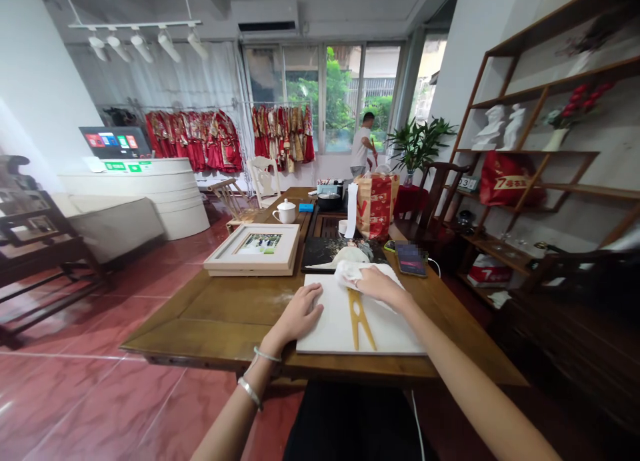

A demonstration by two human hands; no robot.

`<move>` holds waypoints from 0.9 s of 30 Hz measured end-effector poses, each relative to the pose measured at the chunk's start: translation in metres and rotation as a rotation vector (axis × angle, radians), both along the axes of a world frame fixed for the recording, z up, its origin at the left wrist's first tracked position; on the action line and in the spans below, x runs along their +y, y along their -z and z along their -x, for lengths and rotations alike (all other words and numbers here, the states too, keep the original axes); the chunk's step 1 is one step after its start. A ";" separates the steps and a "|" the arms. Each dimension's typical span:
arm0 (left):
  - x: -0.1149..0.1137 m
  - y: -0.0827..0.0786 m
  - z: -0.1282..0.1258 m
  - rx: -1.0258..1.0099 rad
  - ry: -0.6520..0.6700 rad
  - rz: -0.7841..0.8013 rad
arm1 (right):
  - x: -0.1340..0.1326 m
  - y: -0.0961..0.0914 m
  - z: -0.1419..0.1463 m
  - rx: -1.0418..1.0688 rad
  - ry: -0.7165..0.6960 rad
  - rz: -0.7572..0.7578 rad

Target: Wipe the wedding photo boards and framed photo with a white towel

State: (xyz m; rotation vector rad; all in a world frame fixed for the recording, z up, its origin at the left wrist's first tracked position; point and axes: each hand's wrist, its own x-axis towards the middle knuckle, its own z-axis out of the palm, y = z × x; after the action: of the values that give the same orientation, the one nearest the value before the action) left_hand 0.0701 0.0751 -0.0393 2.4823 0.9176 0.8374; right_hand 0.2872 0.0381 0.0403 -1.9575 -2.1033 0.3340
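Observation:
A white board (320, 324) lies flat at the table's near edge. My left hand (301, 311) rests on its left edge, fingers stretched out and holding nothing. At the board's far side my right hand (376, 284) is closed on a crumpled white cloth (349, 272), pressed down there; I cannot tell whether it is cloth or tissue. Below that hand is a yellow A-shaped piece (357, 309) on the board, its top end close to the fingers. Beyond the board lies a dark panel (320, 248) with a pale figure on it, partly covered by the cloth.
A framed photo (253, 248) lies left on the wooden table (220, 314). Farther back stand a white lidded cup (285, 211) and a red-and-brown paper bag (376, 204). A phone (411, 258) with a cable lies right. A person (361, 144) stands near the window.

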 end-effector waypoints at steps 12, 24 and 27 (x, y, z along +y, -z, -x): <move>0.003 0.001 -0.002 -0.048 0.001 0.020 | -0.121 0.036 0.067 -0.096 -0.336 -0.109; 0.001 0.003 -0.003 -0.001 -0.010 -0.034 | -0.107 0.022 0.000 0.040 -0.224 -0.078; 0.001 0.002 -0.003 0.007 -0.008 -0.037 | -0.074 0.025 -0.002 0.034 -0.171 -0.078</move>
State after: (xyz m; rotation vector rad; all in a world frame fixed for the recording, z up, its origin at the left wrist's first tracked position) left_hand 0.0727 0.0763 -0.0412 2.5161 0.9237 0.8559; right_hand 0.2897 -0.0357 0.0154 -1.7213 -2.2324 0.3094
